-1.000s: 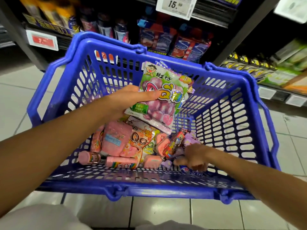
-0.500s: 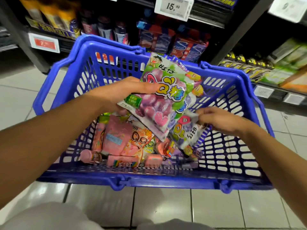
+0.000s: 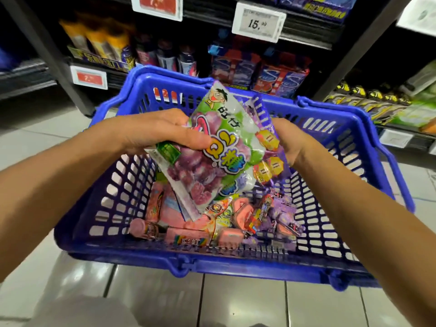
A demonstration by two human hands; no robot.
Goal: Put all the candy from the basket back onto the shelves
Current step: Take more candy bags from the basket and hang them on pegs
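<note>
The left hand (image 3: 162, 131) grips a green and purple gummy bag (image 3: 212, 159), thumb laid across its front, holding it tilted above the blue basket (image 3: 236, 263). The right hand (image 3: 290, 142) holds a second, smaller bag (image 3: 269, 147) tucked just behind the first; its fingers are hidden. Below both hands, pink and purple candy packs (image 3: 188, 230) lie on the basket floor. Beyond the hands stand shelves (image 3: 306, 36) with a price tag (image 3: 258, 24).

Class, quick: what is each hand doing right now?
Left hand: grips the green grape gummy bag.
Right hand: holds a second candy packet behind it.
</note>
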